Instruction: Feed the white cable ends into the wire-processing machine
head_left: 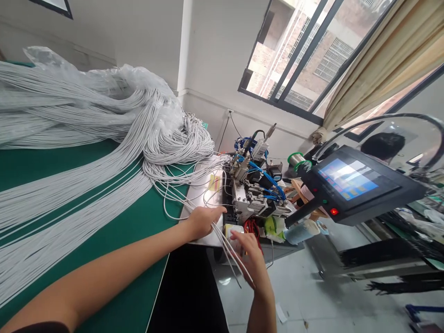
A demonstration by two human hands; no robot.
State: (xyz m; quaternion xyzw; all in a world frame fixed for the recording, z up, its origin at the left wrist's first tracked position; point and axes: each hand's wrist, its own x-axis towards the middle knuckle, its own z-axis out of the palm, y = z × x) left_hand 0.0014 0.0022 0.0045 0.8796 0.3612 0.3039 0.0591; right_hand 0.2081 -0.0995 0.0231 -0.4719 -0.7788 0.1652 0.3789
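My left hand (203,221) rests on the metal plate (202,192) of a small wire machine (255,192) and is closed on a few thin white cables (227,247). Their ends hang down past the plate's front edge. My right hand (251,259) is just below the machine, fingers curled against those same cable ends near a small white box (233,230). Long bundles of white cables (86,185) run across the green table (41,166) to the plate.
A black touchscreen panel (354,182) with a lit red button stands right of the machine. Another person's head (383,144) shows behind it. Clear plastic wrap (138,81) covers the cable heap at the back. A window and a beige curtain (381,60) fill the upper right.
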